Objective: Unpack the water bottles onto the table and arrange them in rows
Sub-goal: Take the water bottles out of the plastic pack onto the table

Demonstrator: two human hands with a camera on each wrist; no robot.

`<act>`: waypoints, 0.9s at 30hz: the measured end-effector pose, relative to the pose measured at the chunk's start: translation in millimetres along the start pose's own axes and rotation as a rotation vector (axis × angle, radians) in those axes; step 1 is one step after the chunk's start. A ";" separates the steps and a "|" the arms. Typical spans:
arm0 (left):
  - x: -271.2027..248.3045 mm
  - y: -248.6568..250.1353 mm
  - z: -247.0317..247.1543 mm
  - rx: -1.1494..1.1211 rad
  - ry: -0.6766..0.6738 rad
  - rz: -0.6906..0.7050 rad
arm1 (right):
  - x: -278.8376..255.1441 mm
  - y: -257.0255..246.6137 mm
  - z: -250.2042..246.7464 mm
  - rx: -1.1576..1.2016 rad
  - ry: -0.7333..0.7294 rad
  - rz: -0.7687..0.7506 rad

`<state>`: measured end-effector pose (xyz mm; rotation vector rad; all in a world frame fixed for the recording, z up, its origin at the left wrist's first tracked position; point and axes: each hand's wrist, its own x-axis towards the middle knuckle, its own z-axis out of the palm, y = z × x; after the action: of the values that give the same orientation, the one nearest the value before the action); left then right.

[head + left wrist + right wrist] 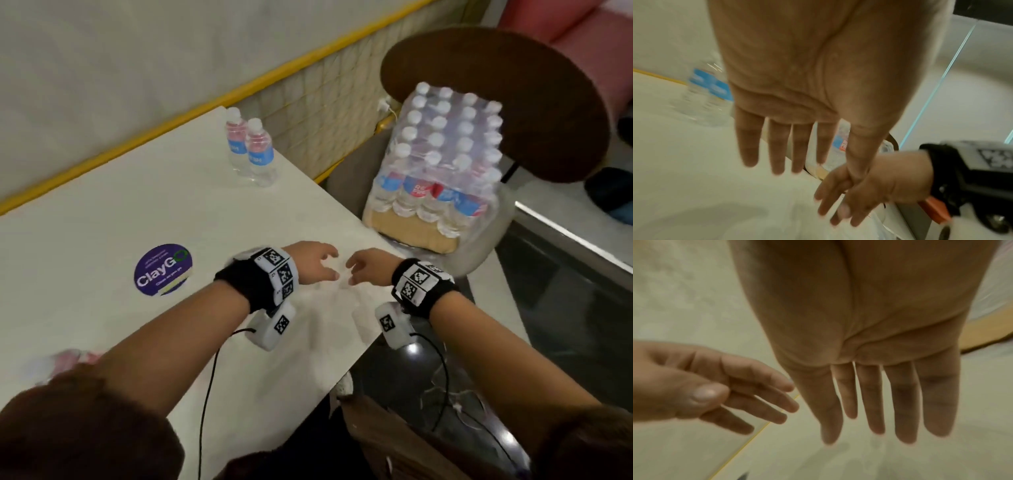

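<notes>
Two clear water bottles [251,150] with blue and pink labels and white caps stand side by side at the far corner of the white table [102,222]; they show blurred as water bottles [709,91] in the left wrist view. A shrink-wrapped pack of bottles [442,154] sits on a chair to the right of the table. My left hand [317,262] and right hand [366,270] hover close together above the table's right edge, both with fingers straight and holding nothing. The wrist views show the left hand [787,142] and right hand [890,402] spread and empty.
A round purple ClayGo sticker [162,269] lies on the table to the left of my hands. A blurred pink and clear object [65,363] sits at the table's near left. A round brown chair back [513,102] rises behind the pack. A tiled wall with a yellow rim [205,102] borders the table.
</notes>
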<state>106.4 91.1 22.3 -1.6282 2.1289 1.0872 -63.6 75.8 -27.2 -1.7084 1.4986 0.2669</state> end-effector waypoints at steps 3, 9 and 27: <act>57.5 39.2 -13.9 -0.047 0.163 0.105 | 7.6 44.4 -53.8 0.140 0.360 0.086; 124.0 86.0 -42.1 -0.085 0.324 0.167 | 35.0 78.2 -110.6 0.463 0.754 0.105; 157.9 94.0 -28.0 -0.226 0.270 0.156 | 15.5 87.8 -97.5 0.263 0.674 -0.197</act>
<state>-26.9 -32.9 -14.7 -1.8249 2.4138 1.2571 -172.4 2.2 -13.5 -1.7953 1.7079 -0.6447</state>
